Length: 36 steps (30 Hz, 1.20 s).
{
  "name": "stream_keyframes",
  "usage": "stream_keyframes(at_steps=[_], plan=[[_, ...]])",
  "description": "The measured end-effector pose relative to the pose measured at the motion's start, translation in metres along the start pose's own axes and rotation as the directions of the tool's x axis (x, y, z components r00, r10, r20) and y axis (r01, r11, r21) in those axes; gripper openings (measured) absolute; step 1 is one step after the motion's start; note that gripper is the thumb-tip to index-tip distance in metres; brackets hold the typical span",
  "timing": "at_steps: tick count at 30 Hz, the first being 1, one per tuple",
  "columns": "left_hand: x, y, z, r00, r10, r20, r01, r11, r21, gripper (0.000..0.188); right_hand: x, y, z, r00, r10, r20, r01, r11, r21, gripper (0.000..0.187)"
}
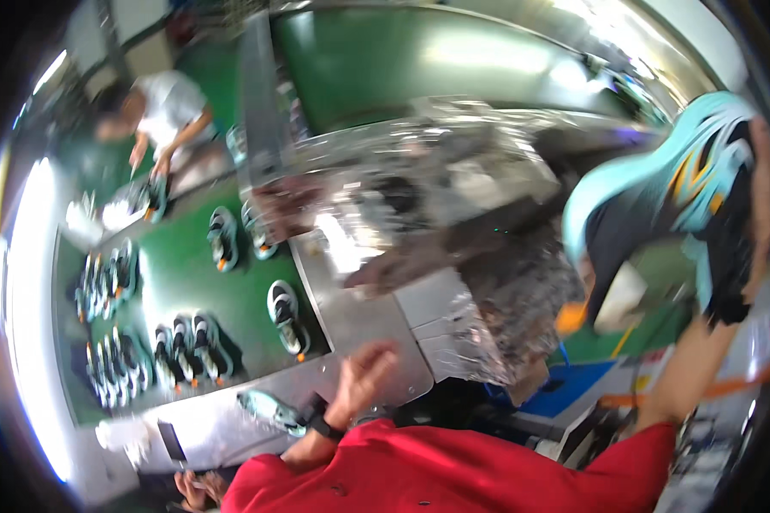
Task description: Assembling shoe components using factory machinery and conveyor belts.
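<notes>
My right hand (766, 184) is raised at the far right and grips a light teal shoe (650, 167) with black and orange parts, its sole turned toward the camera. My left hand (361, 376) hovers low in the middle over a grey metal machine ledge (359, 321), fingers apart and holding nothing; a dark band sits on its wrist. Another teal shoe (269, 410) lies on the white edge just left of that wrist. The picture is blurred by motion.
A green conveyor belt (188, 265) on the left carries several black and white shoes (284, 315). A person in a white shirt (167, 107) works at its far end. A foil-wrapped machine (453, 197) fills the middle. Another hand (192, 487) shows at the bottom left.
</notes>
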<state>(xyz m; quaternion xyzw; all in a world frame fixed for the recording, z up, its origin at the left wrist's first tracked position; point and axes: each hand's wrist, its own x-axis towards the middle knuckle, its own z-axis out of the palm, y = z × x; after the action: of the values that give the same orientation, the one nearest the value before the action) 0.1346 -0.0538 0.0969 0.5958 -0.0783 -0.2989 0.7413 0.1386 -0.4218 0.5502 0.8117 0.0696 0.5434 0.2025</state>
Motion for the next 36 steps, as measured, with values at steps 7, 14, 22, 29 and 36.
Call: stream_keyframes(at_steps=[7,14,22,29,36], plan=[[-0.036,0.074,0.205,0.356,0.108,0.928,0.805,0.470,-0.363,0.076,-0.190,-0.057,-0.129,0.464,0.664,0.586,-0.859,0.178,0.479,0.016],[-0.088,0.017,0.330,0.145,-0.165,0.976,0.805,0.593,-0.019,0.052,-0.373,-0.095,-0.300,-0.033,0.919,0.392,-0.831,-0.243,0.501,0.055],[-0.203,-0.068,0.463,0.122,-0.161,0.979,0.157,0.978,0.141,0.061,-0.481,-0.185,-0.431,-0.423,0.892,-0.158,-0.809,-0.293,0.510,0.057],[-0.317,-0.149,0.593,-0.255,-0.295,0.921,-0.337,0.920,0.201,0.067,-0.547,-0.231,-0.582,-0.572,0.570,-0.589,-0.807,-0.266,0.527,0.046],[-0.379,-0.304,0.757,-0.033,-0.258,0.966,-0.624,0.760,0.182,0.081,-0.550,-0.272,-0.658,-0.384,0.371,-0.846,-0.923,-0.179,0.340,0.056]])
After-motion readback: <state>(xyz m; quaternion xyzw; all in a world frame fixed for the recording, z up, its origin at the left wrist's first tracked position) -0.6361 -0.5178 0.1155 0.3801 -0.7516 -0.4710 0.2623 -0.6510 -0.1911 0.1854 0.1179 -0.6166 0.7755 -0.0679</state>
